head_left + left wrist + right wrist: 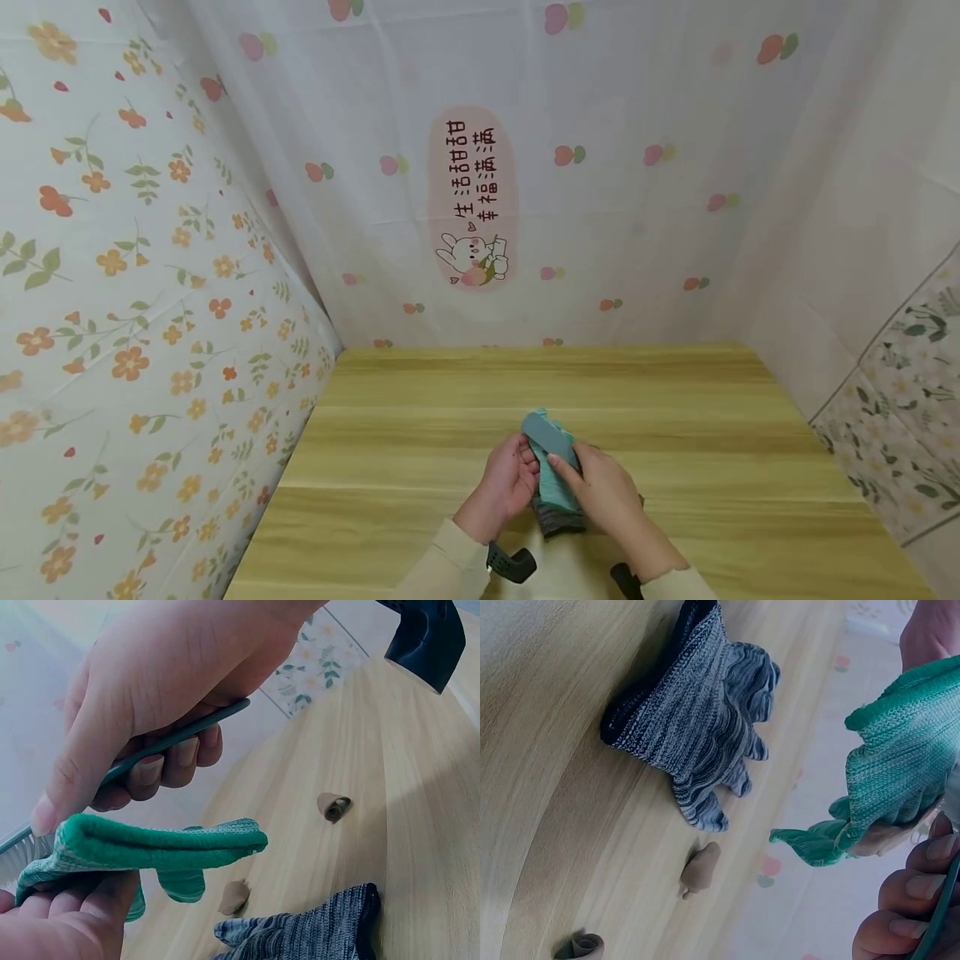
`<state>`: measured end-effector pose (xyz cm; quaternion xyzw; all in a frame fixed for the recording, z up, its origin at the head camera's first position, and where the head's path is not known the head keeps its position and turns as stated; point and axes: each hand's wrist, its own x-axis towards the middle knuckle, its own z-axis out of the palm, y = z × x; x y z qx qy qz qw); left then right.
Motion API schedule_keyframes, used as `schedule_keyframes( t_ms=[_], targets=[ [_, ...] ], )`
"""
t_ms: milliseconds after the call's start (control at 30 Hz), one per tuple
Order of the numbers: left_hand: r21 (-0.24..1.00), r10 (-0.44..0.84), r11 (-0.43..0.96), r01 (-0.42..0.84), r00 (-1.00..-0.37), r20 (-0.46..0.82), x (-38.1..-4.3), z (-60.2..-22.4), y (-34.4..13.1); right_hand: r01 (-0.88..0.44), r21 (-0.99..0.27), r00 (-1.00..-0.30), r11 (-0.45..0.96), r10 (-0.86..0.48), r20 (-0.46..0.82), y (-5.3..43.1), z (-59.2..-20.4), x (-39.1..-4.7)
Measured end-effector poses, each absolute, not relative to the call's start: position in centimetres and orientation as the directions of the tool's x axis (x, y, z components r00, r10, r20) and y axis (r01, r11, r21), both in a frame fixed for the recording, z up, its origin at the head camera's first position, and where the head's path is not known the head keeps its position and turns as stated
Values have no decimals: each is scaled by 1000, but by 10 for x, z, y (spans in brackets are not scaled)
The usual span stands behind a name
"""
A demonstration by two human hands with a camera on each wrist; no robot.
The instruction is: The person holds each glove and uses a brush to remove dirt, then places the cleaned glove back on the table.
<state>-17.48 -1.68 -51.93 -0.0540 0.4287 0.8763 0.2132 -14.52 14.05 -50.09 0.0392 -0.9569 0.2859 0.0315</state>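
My left hand [512,477] holds up a green knitted glove [553,487], its fingers curled beneath the fabric. In the left wrist view, the cuff of that glove faces the camera. A brush [550,435] with a grey-green handle is gripped in my right hand [609,490], the thumb along its back. Pale bristles [31,851] show at the left edge of the left wrist view, down against the glove. Below the hands, a grey-and-black striped knitted glove [686,712] lies on the table with its fingers spread.
Two small brown rolled pieces [332,806] [701,868] lie on the wood-grain table [420,400] near the striped glove. Patterned curtains [615,208] hang behind the table and along both sides. Black wrist camera mounts [512,564] stick out from the sleeves.
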Motion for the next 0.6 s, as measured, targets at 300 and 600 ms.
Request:
schedule_keyframes(
  t_ms=[300,600],
  targets=[
    [724,312,-555,-409,-909,-275,-178,-515,-19,-96,-560,-994,823,-53,93,140,-498,-144],
    [709,306,-564,-422,-905,-296,-181,-512,-23,-84,-561,-996,824,-53,71,142,-496,-145]
  ],
)
